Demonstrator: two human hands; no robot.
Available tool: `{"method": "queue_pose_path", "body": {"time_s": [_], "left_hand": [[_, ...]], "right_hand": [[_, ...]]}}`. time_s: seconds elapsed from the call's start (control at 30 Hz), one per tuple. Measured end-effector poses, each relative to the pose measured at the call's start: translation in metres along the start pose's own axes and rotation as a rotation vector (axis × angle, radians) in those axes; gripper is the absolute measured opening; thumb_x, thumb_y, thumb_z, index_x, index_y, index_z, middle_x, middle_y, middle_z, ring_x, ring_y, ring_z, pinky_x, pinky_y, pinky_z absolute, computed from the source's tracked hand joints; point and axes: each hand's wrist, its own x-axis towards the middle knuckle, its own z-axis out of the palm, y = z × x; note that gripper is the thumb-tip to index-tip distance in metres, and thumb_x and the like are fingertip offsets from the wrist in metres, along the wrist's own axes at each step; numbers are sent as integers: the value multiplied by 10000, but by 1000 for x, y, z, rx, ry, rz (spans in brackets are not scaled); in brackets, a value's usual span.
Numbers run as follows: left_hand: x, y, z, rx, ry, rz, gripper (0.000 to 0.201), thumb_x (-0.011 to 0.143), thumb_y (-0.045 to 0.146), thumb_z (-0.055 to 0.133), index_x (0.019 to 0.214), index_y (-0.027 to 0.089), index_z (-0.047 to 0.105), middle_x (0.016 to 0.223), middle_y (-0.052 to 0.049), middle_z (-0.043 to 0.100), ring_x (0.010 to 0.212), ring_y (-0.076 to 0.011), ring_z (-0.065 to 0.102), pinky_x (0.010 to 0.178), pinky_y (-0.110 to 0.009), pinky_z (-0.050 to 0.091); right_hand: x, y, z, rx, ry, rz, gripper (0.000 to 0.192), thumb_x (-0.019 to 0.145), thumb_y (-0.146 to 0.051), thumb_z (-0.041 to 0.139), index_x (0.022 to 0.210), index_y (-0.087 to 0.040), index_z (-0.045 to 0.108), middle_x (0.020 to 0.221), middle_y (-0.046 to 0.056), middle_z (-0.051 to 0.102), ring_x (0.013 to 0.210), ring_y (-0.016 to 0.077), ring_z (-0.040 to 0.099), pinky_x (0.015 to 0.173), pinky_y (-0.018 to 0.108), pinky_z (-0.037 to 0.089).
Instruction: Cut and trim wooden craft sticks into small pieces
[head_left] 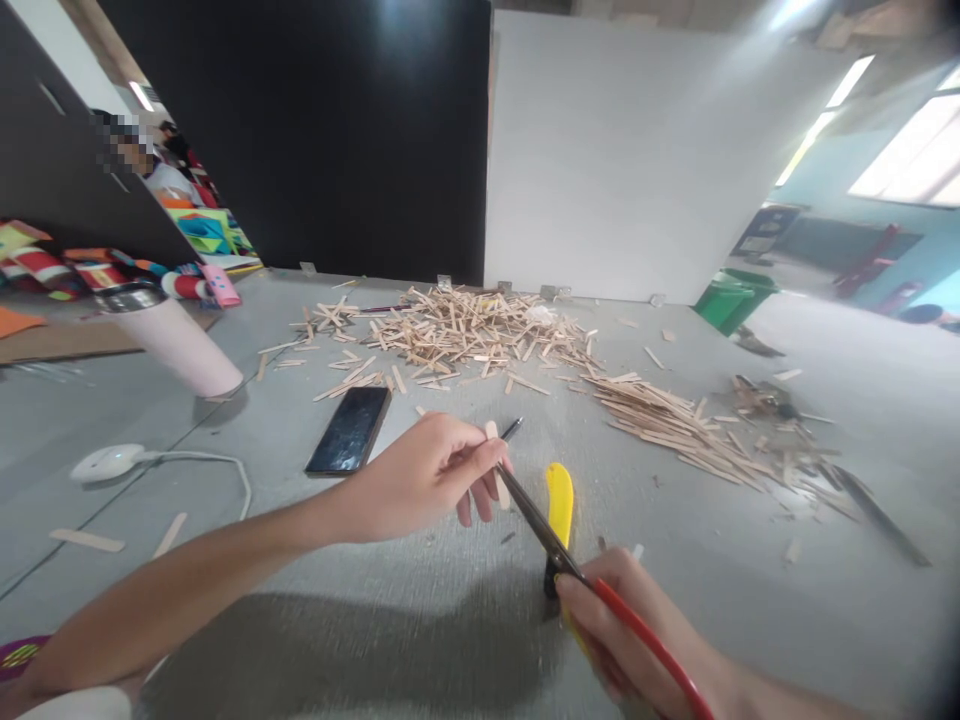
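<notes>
Left hand (427,470), partly curled, pinches a flat pale wooden stick (492,432); right hand (637,615), closed, grips a red-handled dark metal tool (538,522) angled toward the stick

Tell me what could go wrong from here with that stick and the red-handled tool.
The metal end of the red-handled tool, held in the right hand, reaches the fingertips of the left hand, so a slip might pinch or scrape them. The wooden stick is thin and held only between fingers, so it could twist loose or snap. The phone appears close to the left wrist, so a careless sweep might bump it.
</notes>
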Motion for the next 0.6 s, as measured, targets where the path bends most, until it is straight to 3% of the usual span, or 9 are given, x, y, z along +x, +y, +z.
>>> {"method": "queue_pose_path", "body": {"time_s": [0.1, 0.23, 0.33, 0.43, 0.6], "left_hand": [[-2, 2, 0, 24, 9, 23, 518, 1126, 498, 457, 943, 100, 735, 775, -119, 801, 608, -191, 773, 554, -265, 629], [-5, 3, 0, 95, 2, 77, 517, 1131, 485, 444, 894, 120, 723, 748, -105, 791, 594, -180, 761, 560, -258, 615], [-7, 3, -2, 187, 2, 92, 512, 1138, 459, 427, 861, 138, 713, 752, -96, 789, 613, -171, 756, 587, -252, 606], [-9, 1, -3, 277, 0, 94, 513, 1148, 447, 414, 842, 155, 704, 752, -77, 783, 640, -158, 750, 607, -238, 579], [-10, 0, -5, 413, -17, 161, 483, 1159, 379, 389, 849, 171, 697, 788, -58, 779, 673, -156, 734, 626, -249, 523]], "right_hand": [[-2, -2, -1, -53, 30, -71, 750, 945, -921, 370, 588, -263, 322, 470, -60, 350, 417, 84, 310, 401, 254, 227], [-5, -7, -1, -51, 69, -154, 738, 942, -891, 457, 594, -259, 299, 544, -65, 297, 493, 94, 277, 437, 262, 239], [-7, -9, 1, -10, 61, -111, 726, 928, -833, 575, 577, -257, 307, 521, -73, 281, 493, 92, 258, 430, 259, 221], [-11, -9, 4, 63, 65, -18, 716, 954, -820, 556, 590, -259, 299, 501, -77, 291, 461, 83, 262, 411, 253, 196], [-15, -6, 4, 250, -127, 93, 718, 987, -786, 542, 540, -231, 454, 442, -58, 403, 382, 68, 338, 373, 221, 225]]}}
